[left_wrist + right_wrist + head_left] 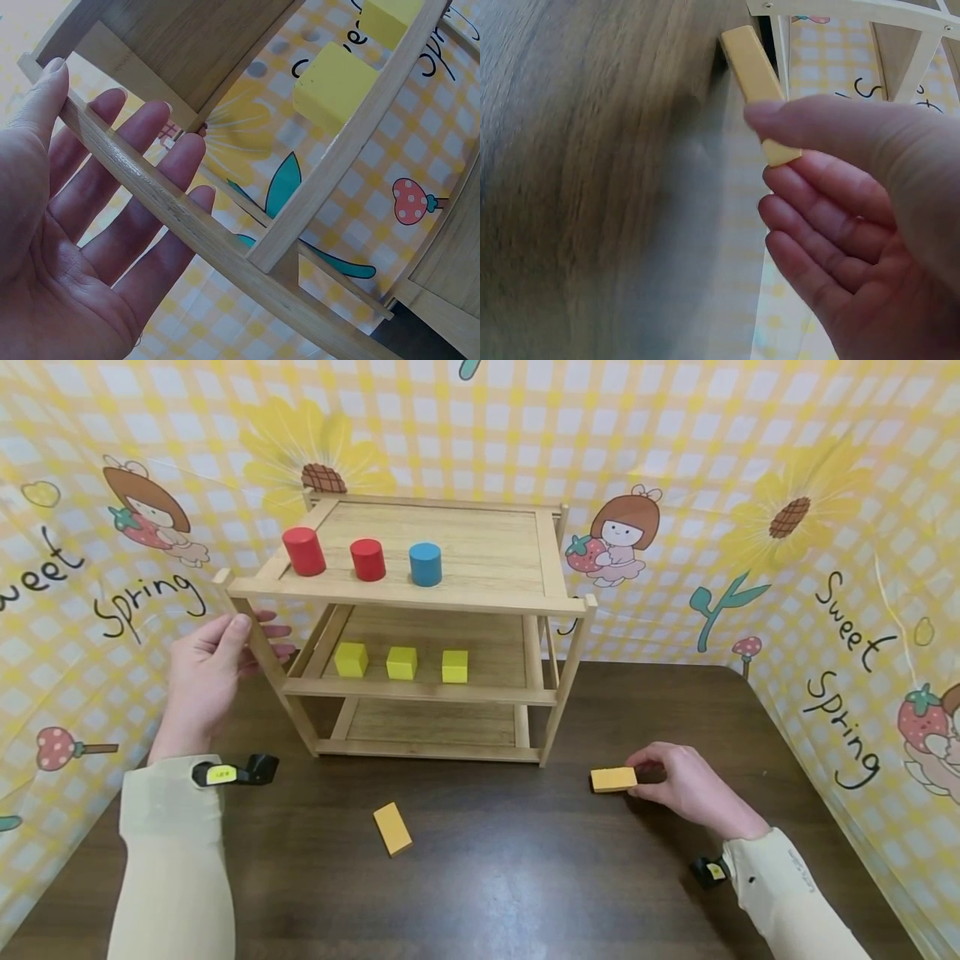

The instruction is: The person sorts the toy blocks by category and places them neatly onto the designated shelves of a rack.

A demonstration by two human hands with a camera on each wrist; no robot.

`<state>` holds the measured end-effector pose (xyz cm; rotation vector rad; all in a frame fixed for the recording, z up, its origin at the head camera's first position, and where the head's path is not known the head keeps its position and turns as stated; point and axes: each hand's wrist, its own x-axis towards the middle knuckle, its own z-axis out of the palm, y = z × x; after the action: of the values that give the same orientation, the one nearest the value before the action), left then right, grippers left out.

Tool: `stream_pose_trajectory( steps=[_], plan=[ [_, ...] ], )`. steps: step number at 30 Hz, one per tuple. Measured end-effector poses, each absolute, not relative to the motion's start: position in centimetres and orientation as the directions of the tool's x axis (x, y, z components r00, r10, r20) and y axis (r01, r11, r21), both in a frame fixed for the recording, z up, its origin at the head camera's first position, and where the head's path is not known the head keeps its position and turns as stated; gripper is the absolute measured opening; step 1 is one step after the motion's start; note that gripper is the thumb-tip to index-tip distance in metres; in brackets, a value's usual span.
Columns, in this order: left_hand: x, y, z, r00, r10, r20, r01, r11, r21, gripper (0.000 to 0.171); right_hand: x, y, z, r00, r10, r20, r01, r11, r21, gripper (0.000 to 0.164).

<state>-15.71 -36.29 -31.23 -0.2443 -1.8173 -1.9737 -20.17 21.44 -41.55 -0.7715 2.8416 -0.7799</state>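
Note:
At the left front post of a three-tier wooden shelf rack (405, 603), my left hand (210, 664) holds the post between the thumb in front and the fingers behind. The left wrist view shows the fingers (142, 187) passing behind that post. On the right, my right hand (686, 783) pinches one end of an orange-yellow rectangular block (612, 779) between thumb and fingers, at or just above the table. The right wrist view shows the block (751, 64) pointing away from the thumb. A second orange-yellow block (392, 829) lies flat in front of the rack.
On the top shelf stand two red cylinders (303, 552) and a blue cylinder (426, 565). Three yellow cubes (402, 663) sit in a row on the middle shelf. The dark wooden table (480, 877) is bounded by a yellow checked cloth (480, 435).

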Motion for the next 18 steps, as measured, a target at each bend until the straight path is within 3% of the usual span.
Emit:
stream_pose_trajectory(
  steps=[18],
  plan=[
    [-15.7,-36.3,-31.3,-0.884,-0.204,0.421,0.436,-0.034,0.899,0.044,-18.9,20.1,-41.4,-0.893,-0.408,0.189,-0.437,0.686,-0.582,0.028]
  ],
)
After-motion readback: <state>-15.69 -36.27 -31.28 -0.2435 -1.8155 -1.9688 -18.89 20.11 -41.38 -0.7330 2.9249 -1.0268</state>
